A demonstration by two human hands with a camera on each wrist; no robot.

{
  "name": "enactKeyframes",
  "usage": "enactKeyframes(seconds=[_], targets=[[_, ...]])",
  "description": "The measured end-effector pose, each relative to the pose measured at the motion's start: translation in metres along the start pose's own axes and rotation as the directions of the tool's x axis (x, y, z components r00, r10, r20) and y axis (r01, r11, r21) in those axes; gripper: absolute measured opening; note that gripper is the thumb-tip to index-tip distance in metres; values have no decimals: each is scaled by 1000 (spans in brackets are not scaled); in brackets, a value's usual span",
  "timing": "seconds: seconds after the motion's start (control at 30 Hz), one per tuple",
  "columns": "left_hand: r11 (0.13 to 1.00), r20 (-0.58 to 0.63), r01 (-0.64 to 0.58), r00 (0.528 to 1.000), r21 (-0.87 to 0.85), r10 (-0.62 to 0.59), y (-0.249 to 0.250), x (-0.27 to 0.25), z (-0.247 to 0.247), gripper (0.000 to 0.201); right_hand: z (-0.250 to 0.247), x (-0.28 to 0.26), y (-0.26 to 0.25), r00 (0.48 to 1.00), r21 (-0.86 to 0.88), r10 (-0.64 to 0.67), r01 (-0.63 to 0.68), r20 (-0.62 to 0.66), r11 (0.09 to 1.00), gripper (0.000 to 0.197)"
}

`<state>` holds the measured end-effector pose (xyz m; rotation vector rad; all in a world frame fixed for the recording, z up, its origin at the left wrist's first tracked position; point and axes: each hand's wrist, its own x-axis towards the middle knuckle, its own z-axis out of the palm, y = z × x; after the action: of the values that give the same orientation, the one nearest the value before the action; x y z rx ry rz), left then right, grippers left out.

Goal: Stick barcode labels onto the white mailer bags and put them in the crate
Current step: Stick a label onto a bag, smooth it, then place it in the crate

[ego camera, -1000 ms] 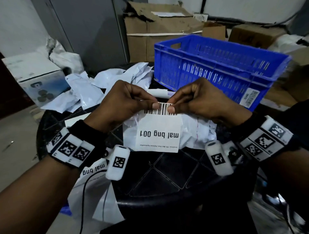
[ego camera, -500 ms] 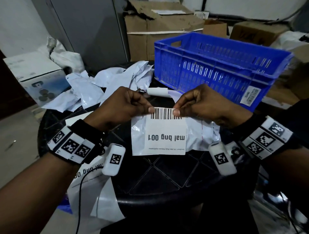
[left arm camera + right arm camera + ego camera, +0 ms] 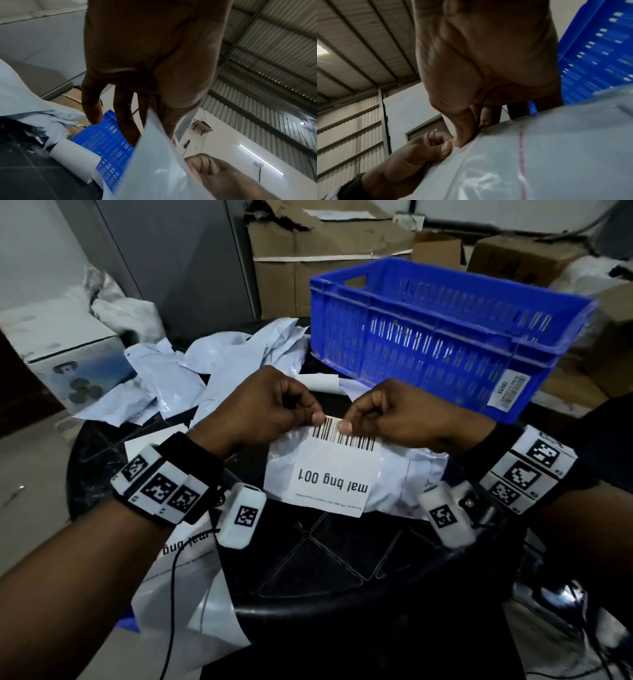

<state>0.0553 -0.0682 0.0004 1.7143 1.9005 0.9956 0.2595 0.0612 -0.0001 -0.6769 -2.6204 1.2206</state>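
While pinched together: both hands [image 3: 267, 405] [image 3: 394, 416] on barcode label [image 3: 337, 470].

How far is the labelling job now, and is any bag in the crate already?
Done: nothing that shows; what the head view shows of the blue crate holds no bag. In hand: the left hand and right hand both pinch the top edge of the barcode label, over a mailer bag. Left: stick it, crate the bag, then the pile of bags.
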Motion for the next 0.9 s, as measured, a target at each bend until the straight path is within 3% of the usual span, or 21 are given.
enactKeyframes(seconds=[0.33,0.47,0.57,0.63,0.7,0.77,0.83,0.9], targets=[[999,48,0,999,-42,2,-3,3,-2,6,-7,-20,9,998,-45,41,-43,-49,998,15],[999,44,7,999,-43,-5,-15,15,7,9,-2,-17,22,992,-107,72,-83,-100,991,27],[999,150,4,989,47,-11,-27,20,21,9,12,-9,44,996,-176,80,-87,-51,980,35],[983,156,10,987,185,-39,-41,21,37,12,27,-4,60,996,-219,85,-78,24,973,36],[925,66,23,996,380,-52,-49,14,53,40,36,-3,71,993,-269,101,-83,54,960,30],[896,67,-79,996,436,56,-42,-2,68,72,37,-3,75,993,-291,107,-91,39,952,17],[922,287,-165,956,351,62,-26,-22,84,96,35,-2,74,995,-335,103,-92,12,938,12],[907,544,-181,837,380,-62,-15,-41,100,111,34,-2,74,994,-382,110,-102,-3,918,13]])
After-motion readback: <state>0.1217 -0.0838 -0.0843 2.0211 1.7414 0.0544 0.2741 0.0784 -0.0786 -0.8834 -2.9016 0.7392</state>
